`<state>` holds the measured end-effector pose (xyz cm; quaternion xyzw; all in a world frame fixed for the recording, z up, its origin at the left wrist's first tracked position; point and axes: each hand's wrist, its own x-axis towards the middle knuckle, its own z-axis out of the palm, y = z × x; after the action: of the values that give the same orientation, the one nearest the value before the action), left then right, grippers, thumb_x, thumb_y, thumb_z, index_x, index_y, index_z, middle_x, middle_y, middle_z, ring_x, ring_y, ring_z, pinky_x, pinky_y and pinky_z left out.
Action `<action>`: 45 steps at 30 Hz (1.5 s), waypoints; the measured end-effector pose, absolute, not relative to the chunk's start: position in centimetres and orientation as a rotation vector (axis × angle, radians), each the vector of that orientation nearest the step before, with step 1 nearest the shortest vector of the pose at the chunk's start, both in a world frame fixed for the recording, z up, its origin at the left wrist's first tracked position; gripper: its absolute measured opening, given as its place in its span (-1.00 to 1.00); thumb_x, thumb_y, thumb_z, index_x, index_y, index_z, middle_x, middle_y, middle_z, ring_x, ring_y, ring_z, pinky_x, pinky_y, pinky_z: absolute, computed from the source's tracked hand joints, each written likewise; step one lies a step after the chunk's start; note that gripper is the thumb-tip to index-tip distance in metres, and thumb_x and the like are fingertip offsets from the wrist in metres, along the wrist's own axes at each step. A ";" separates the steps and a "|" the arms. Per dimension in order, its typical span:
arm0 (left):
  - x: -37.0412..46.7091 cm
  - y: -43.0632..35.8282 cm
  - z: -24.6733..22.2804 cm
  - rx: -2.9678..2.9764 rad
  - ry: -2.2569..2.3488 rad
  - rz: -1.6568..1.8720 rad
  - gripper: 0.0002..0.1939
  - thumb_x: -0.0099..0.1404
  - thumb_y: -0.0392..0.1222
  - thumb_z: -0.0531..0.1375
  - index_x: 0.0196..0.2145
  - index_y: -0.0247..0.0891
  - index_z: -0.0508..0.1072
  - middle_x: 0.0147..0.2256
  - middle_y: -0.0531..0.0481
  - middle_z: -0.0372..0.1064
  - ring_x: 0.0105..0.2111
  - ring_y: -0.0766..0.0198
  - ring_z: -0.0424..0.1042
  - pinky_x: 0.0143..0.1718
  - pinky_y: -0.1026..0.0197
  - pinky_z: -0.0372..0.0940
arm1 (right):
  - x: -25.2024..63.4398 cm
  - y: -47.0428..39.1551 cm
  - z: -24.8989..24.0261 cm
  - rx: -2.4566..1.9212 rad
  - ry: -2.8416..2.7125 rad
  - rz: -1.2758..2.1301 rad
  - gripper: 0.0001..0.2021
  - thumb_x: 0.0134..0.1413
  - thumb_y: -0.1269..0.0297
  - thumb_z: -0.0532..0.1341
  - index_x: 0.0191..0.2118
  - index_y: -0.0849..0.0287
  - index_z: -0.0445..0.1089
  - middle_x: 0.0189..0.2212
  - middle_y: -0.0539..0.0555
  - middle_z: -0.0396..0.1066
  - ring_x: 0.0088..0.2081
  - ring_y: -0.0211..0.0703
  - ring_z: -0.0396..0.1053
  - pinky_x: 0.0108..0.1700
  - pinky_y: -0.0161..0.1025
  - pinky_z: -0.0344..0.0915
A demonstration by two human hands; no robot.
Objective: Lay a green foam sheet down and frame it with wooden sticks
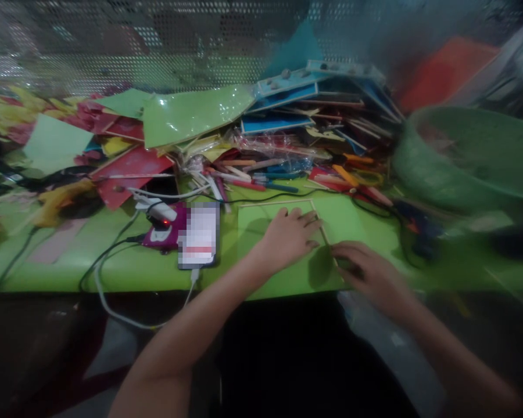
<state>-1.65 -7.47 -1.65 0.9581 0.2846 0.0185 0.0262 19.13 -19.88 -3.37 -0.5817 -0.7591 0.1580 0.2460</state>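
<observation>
A light green sheet (261, 255) lies at the front edge of the green table. One thin wooden stick (283, 202) runs along its far edge, and a second thin stick (325, 235) slants down its right side from that corner. My left hand (290, 235) rests on the sheet, fingers spread, with its fingertips at the second stick. Lower on that stick, my right hand (361, 267) pinches it between thumb and fingers near its near end. The picture is dim and blurred, so the exact finger contact is partly hidden.
Left of the sheet are a phone (199, 235) on a cable and a purple power strip (168, 229). A yellow glue gun (61, 203) lies farther left. Pens, sticks and coloured boards (196, 116) pile up behind. A green basin (444, 162) stands right.
</observation>
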 end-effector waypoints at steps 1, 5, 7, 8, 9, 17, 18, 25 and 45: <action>-1.6 -7.5 -1.6 2.960 0.879 0.052 -0.49 0.52 0.01 0.07 0.35 -0.12 0.30 0.40 -0.04 0.21 0.15 -0.02 0.33 0.08 -0.06 0.20 | 19.1 -19.9 -3.4 -1.586 -2.070 0.431 -0.80 0.33 0.33 0.18 -0.01 0.09 0.49 0.00 0.19 0.56 0.01 0.00 0.55 0.03 -0.05 0.51; -1.6 -7.5 -1.6 2.958 0.874 0.056 -0.50 0.53 -0.01 0.06 0.34 -0.14 0.31 0.39 -0.05 0.23 0.15 -0.02 0.34 0.08 -0.06 0.20 | 19.1 -20.0 -3.6 -1.594 -2.067 0.436 -0.79 0.32 0.33 0.18 0.00 0.07 0.49 0.01 0.20 0.56 0.01 0.01 0.56 0.03 -0.04 0.52; -1.6 -7.5 -1.7 2.966 0.870 0.079 -0.50 0.52 0.00 0.08 0.33 -0.16 0.32 0.39 -0.06 0.24 0.15 -0.02 0.34 0.08 -0.06 0.21 | 19.1 -20.0 -3.6 -1.596 -2.069 0.441 -0.79 0.32 0.34 0.19 0.00 0.07 0.49 0.01 0.20 0.55 0.01 0.01 0.56 0.03 -0.04 0.52; -1.6 -7.5 -1.8 2.971 0.868 0.091 -0.50 0.52 0.00 0.08 0.33 -0.17 0.33 0.39 -0.06 0.24 0.15 -0.02 0.34 0.08 -0.06 0.21 | 19.1 -20.1 -3.6 -1.594 -2.070 0.443 -0.79 0.32 0.34 0.19 0.00 0.08 0.49 0.01 0.20 0.55 0.01 0.01 0.56 0.03 -0.05 0.52; -1.6 -7.5 -1.9 2.977 0.864 0.104 -0.49 0.52 0.01 0.09 0.33 -0.18 0.33 0.39 -0.06 0.24 0.15 -0.03 0.35 0.08 -0.06 0.21 | 19.0 -20.1 -3.6 -1.591 -2.071 0.444 -0.79 0.33 0.33 0.19 0.01 0.08 0.49 0.01 0.20 0.55 0.01 0.00 0.55 0.04 -0.05 0.52; -1.5 -7.5 -2.0 2.977 0.862 0.105 -0.48 0.50 0.01 0.11 0.33 -0.17 0.33 0.38 -0.05 0.25 0.15 -0.02 0.33 0.10 -0.05 0.21 | 18.9 -20.1 -3.5 -1.594 -2.069 0.460 -0.79 0.34 0.33 0.19 0.02 0.08 0.48 0.02 0.20 0.54 0.01 0.00 0.56 0.00 -0.08 0.53; -1.5 -7.5 -2.1 2.977 0.860 0.107 -0.48 0.50 0.01 0.11 0.33 -0.17 0.32 0.38 -0.05 0.25 0.15 -0.02 0.33 0.09 -0.05 0.21 | 18.9 -20.1 -3.5 -1.594 -2.071 0.462 -0.79 0.34 0.33 0.19 0.02 0.08 0.48 0.02 0.21 0.54 0.01 0.00 0.56 0.00 -0.08 0.53; -1.5 -7.4 -2.5 2.984 0.853 0.149 -0.47 0.50 0.02 0.11 0.34 -0.16 0.30 0.39 -0.07 0.23 0.15 0.00 0.32 0.08 -0.03 0.19 | 19.1 -20.1 -3.8 -1.591 -2.071 0.472 -0.78 0.35 0.31 0.18 0.03 0.08 0.49 0.02 0.19 0.53 0.01 -0.02 0.55 -0.02 -0.12 0.53; -1.7 -7.3 -3.1 2.959 0.833 0.196 -0.47 0.47 0.00 0.15 0.32 -0.18 0.32 0.37 -0.05 0.26 0.12 0.03 0.32 0.05 -0.01 0.20 | 20.9 -18.6 -2.0 -1.625 -2.103 0.386 -0.75 0.34 0.22 0.18 0.04 0.04 0.50 0.00 0.17 0.56 -0.14 -0.05 0.58 -0.15 -0.15 0.52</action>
<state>-1.72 -7.32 -3.07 0.9602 0.2702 0.0635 0.0307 20.88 -18.64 -1.99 -0.5895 -0.7627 0.1401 0.2261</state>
